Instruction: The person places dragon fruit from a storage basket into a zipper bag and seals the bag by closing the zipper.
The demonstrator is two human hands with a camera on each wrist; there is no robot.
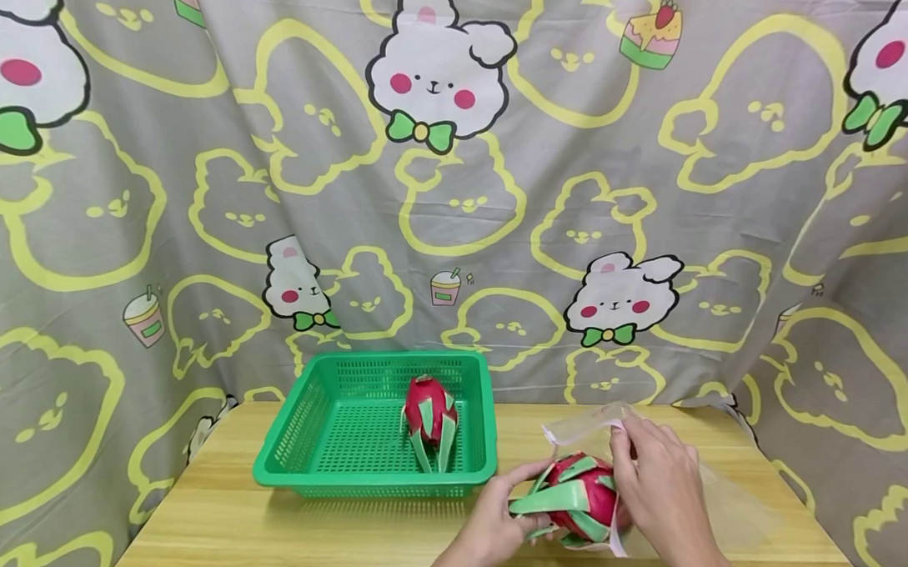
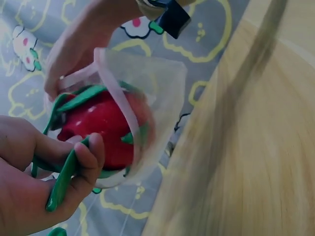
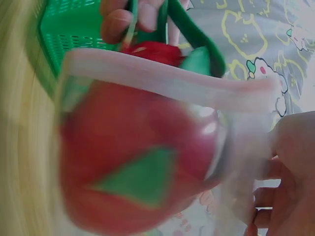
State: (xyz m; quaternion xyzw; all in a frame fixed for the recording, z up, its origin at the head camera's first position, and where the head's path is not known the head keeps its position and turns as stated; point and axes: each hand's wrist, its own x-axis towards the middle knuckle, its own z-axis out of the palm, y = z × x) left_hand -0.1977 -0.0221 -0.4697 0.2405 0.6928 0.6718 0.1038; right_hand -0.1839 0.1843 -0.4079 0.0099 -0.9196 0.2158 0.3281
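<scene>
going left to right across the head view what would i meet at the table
green rectangular plastic basket → red dragon fruit with green scales, inside the basket's right part → left hand → second red dragon fruit with green scales → right hand

Two dragon fruits (image 1: 581, 488) are in view, one in the single green basket (image 1: 378, 480), one partly inside the single clear bag (image 2: 167, 88). There is one worktop (image 1: 358, 537). A left grip (image 1: 498, 513) and a right grip (image 1: 662, 481) make two. Two whole printed cups (image 1: 446, 289) show on the backdrop cloth (image 1: 540, 155).
</scene>
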